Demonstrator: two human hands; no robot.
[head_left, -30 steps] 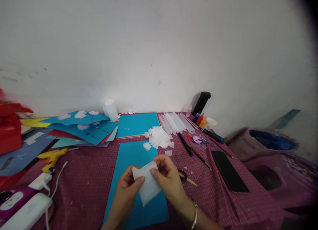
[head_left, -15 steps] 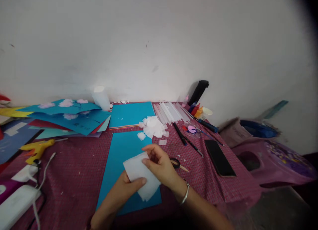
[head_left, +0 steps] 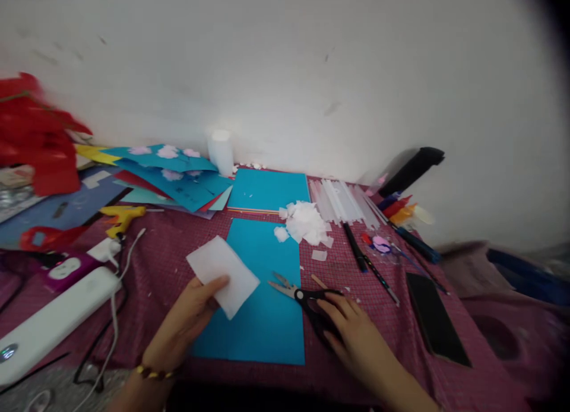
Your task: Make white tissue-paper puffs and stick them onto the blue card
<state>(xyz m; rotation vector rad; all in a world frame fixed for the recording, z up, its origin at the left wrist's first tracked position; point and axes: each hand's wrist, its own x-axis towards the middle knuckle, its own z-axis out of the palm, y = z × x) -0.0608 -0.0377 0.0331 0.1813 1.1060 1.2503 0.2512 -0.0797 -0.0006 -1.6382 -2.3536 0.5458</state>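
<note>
One white paper square (head_left: 228,266), seemingly uncut, sat pinched between the left hand's (head_left: 198,304) thumb and fingers at nine o'clock on the blue sheet (head_left: 262,338), the half-curled right hand (head_left: 352,329) gripping gaping black-handled scissors (head_left: 300,294) at three, cut white pieces (head_left: 306,222) heaped at one.

Legible lettering: none. Small dark strokes (head_left: 181,198) on a blue paper card (head_left: 198,192), near the cloth-covered tabletop's (head_left: 164,257) back edge: too blurred to read.
</note>
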